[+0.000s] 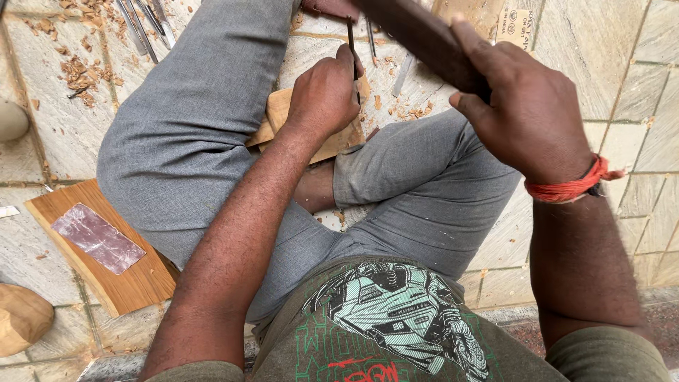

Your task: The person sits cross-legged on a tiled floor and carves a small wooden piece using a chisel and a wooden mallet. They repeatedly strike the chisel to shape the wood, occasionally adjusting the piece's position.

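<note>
Wood workpiece [283, 117] is what I'm tracking: a pale flat piece on the stone floor [608, 56] between the knees, mostly hidden under the left hand and the grey trouser leg [191, 120]. Going down in size from there: I see the person sitting cross-legged on pale stone tiles, grey trousers filling the middle of the view. Left of the legs lies a wooden board [134, 283] with a strip of reddish sandpaper [97, 238] on top. A rounded wooden piece [21, 318] sits at the lower left edge. Right hand [527, 106] is raised, fingers wrapped tight around a dark wooden mallet block [424, 35], which angles up toward the top of the frame. Left hand [324, 95] is closed in a fist around a thin dark chisel [351, 42], shaft upright, pressing down on the workpiece; I can't see where the tip meets the wood. Red thread band [569, 187] on the right wrist. More metal tools [145, 25] lie at top left, well apart from the hands. Wood chips [78, 71] are scattered on the tiles near them and around the workpiece.
</note>
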